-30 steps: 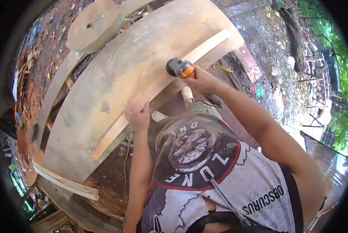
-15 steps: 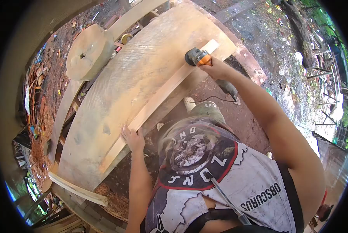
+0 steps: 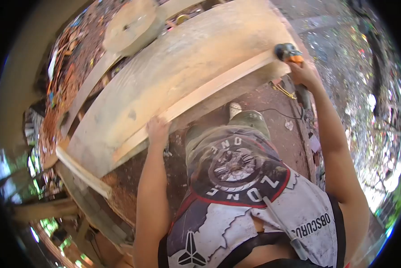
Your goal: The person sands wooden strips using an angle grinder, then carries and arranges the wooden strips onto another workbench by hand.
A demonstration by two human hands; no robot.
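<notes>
My right hand (image 3: 304, 74) is closed around an orange and dark angle grinder (image 3: 288, 52), whose head is at the far right end of a long, pale wooden strip (image 3: 209, 89). The strip lies along the near side of a large, curved wooden board (image 3: 164, 80). Nearer its lower left part, my left hand (image 3: 158, 129) grips the strip with the fingers bent over it. Motion blurs both hands a little, and the underside of the grinder's disc is hidden.
A round wooden slab (image 3: 133, 27) stands beyond the board. At lower left lies a short, pale length of wood (image 3: 83, 172). The grinder's dark cord (image 3: 272, 110) trails near my feet, and yellow cord (image 3: 284, 91) lies beside the board's right end.
My right hand has moved the grinder along the strip to its far right end. The view has shifted, and my left hand stays on the strip.
</notes>
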